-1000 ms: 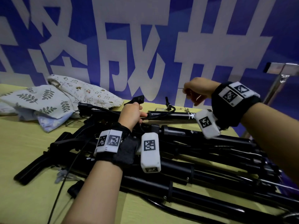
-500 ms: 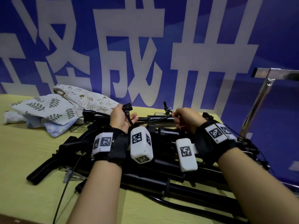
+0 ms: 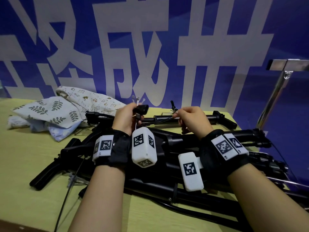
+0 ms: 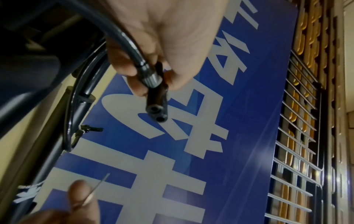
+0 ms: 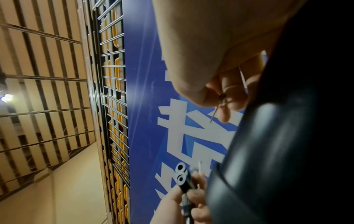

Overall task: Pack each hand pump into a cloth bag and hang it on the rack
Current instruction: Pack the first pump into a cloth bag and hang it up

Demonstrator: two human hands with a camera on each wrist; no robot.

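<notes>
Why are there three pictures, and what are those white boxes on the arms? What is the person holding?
No robot here: these are a person's two hands. The big picture comes from a camera worn on the head. The other two come from cameras in the white boxes strapped to each wrist, looking along the fingers, so the room looks tipped over.

On the yellow table lies a pile of black hand pumps, with patterned cloth bags behind them. A metal rack stands on the right.

The left hand holds the black nozzle at the end of a pump's hose. The right hand pinches a thin metal needle.
</notes>
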